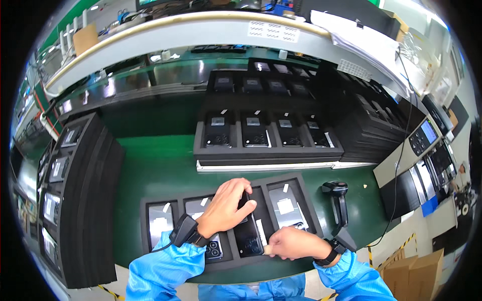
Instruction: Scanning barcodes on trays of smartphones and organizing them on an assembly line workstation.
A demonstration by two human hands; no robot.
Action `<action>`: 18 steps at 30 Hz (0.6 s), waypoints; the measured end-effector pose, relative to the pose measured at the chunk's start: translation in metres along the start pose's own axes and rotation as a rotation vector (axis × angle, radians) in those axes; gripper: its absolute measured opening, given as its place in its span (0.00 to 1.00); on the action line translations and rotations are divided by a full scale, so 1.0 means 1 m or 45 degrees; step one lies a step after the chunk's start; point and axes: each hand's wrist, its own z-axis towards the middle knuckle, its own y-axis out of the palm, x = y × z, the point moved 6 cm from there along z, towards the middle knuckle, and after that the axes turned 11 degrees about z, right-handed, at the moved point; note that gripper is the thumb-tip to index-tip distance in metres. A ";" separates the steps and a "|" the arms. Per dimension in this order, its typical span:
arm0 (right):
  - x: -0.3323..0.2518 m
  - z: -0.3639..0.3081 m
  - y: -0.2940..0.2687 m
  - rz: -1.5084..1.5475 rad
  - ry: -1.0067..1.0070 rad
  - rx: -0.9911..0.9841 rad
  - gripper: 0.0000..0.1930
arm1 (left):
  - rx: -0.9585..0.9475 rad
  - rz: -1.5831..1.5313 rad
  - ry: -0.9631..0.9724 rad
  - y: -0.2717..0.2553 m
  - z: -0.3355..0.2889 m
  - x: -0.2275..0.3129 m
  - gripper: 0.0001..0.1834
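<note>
Your right hand at 5 o'clock pinched lower edge of dark phone, fingers closed on it. Your left hand gripped phone's top end, fingers curled around it. Phone sat tilted over third slot of near foam tray. Barcode scanner stood at 3 o'clock. Far foam tray at 12 o'clock held four phones. Stacked trays at 9 o'clock.

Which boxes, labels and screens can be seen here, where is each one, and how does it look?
Cardboard boxes: brown, lower right corner, on the floor.
White label: rectangular, on the curved shelf edge, top centre.
Small screen: bluish, on a grey device with buttons, right side.
Phone stickers: white squares on phones in the near black foam tray.
Paper sheets: white stack, upper right.
</note>
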 end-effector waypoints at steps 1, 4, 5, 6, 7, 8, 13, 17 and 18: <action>0.005 -0.002 -0.006 -0.052 -0.048 0.077 0.21 | 0.018 0.040 0.013 0.000 -0.001 0.002 0.18; 0.012 -0.037 -0.040 -0.136 -0.282 0.742 0.21 | -0.001 0.361 0.042 0.010 -0.005 0.007 0.22; 0.020 -0.056 -0.054 -0.051 -0.233 1.006 0.19 | 0.010 0.470 0.070 0.014 -0.004 0.009 0.23; 0.032 -0.072 -0.067 0.039 -0.279 1.308 0.16 | 0.016 0.467 0.052 0.014 -0.006 0.008 0.23; 0.049 -0.088 -0.079 0.133 -0.328 1.608 0.17 | -0.006 0.519 0.049 0.015 -0.007 0.008 0.24; 0.067 -0.102 -0.087 -0.185 -0.324 1.864 0.21 | -0.028 0.563 0.064 0.019 -0.005 0.007 0.26; 0.136 -0.089 -0.124 0.066 -0.083 1.677 0.33 | 0.005 0.487 0.021 0.006 -0.011 0.004 0.28; 0.113 -0.091 -0.125 0.098 -0.201 1.739 0.27 | 0.049 0.483 -0.043 -0.034 -0.019 -0.004 0.28; 0.104 -0.081 -0.117 0.452 -0.378 1.606 0.24 | 0.049 0.477 -0.100 -0.048 -0.023 -0.010 0.27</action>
